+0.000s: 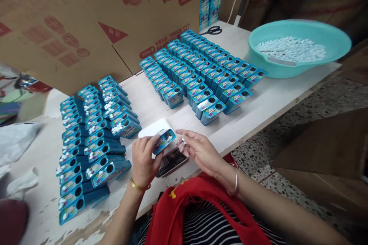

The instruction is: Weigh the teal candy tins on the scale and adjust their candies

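My left hand [144, 159] is wrapped around a small blue box [161, 144] with a printed top. White pellets show in the round hole at the box's right end. Just right of it, my right hand [198, 149] has its fingers curled, with a white pellet [184, 141] between thumb and fingers. Beneath both hands sits a weighing scale with a white platform [156, 125] and a dark front panel [171, 163], partly covered by the hands.
Rows of similar blue boxes [211, 111] with open holes stand at right. More boxes [110, 168], several with pellets on top, stand at left. A turquoise basin [258, 55] of white pellets is far right. Scissors [214, 30] lie near a large cardboard box [94, 7].
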`<state>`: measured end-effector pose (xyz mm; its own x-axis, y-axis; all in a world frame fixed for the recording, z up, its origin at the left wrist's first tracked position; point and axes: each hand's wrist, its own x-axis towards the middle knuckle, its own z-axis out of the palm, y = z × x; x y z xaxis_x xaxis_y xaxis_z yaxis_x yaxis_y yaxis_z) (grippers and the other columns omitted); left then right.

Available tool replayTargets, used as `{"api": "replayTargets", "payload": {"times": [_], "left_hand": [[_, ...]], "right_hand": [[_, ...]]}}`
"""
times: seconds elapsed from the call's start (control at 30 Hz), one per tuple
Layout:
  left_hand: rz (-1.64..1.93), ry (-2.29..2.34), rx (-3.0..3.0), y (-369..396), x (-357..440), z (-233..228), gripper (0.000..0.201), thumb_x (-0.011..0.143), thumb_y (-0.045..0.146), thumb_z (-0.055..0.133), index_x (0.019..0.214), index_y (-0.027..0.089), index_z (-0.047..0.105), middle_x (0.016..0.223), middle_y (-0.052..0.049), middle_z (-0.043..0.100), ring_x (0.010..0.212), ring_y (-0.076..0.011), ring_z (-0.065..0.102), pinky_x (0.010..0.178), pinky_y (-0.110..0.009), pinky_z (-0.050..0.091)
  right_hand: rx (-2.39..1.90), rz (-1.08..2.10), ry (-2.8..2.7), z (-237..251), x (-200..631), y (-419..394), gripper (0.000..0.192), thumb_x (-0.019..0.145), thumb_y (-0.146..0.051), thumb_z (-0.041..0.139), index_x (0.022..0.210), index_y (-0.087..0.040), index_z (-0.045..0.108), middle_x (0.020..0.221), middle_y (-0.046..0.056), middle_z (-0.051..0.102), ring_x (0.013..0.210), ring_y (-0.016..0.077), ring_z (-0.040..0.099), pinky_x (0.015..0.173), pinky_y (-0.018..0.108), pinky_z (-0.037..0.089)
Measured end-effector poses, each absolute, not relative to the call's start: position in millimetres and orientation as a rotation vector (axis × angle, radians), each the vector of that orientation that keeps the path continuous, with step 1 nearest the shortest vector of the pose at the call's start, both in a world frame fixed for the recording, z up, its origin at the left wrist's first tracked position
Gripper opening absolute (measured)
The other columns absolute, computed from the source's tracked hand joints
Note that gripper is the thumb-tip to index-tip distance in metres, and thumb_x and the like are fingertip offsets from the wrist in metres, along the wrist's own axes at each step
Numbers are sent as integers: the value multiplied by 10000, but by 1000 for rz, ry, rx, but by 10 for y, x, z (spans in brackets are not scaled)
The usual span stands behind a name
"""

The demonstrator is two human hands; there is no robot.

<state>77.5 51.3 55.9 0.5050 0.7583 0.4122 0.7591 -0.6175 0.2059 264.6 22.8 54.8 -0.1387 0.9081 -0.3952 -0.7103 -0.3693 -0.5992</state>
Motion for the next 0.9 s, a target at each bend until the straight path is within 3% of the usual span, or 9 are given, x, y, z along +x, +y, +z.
{"api": "replayTargets", "payload": {"times": [0.1,0.3,0.47,0.57,0.8,0.9], "left_hand": [[-761,-1419,-2740,502,818,559,302,841,250,569,1132,176,529,907,-59,568,821,-196,483,722,-328,342],[-818,-1476,-2905,473,931,554,332,815,259,586,1130,181,514,916,-51,561,842,-197,492,742,-328,355],[-919,-1565,-2940,456,1019,529,307,794,223,582,1093,191,519,896,-33,570,829,-186,499,739,-317,360],[-996,-1569,-2962,476,1058,522,306,783,221,575,1082,192,514,922,-39,583,850,-189,515,758,-323,378],[-1068,-1555,-2844,1054,1305,438,304,771,218,577,1068,188,523,942,-46,603,864,-201,554,755,-334,400],[-1041,-1525,-2771,1421,1442,327,295,777,220,567,1067,176,539,960,-67,620,897,-224,582,769,-361,425]], "right_hand": [[-922,1674,-555,661,2696,251,317,820,-351,624,1070,-156,610,749,-7,583,521,46,470,457,189,313],[-1030,1525,-999,764,2746,362,333,881,-340,540,1121,-138,652,764,13,637,481,47,473,509,228,382],[-1146,1415,-1164,783,2821,364,358,898,-321,525,1171,-121,644,564,-16,592,490,78,469,533,239,380],[-1165,1330,-1151,834,2865,361,347,895,-322,530,1152,-125,654,531,-22,563,487,82,455,522,238,370],[-1154,1346,-739,654,2896,329,406,823,-489,592,1045,-152,643,771,44,639,467,67,470,424,208,318],[-1236,1458,-661,392,2849,254,505,746,-621,608,950,-160,645,684,28,613,407,64,429,385,206,284]]}}
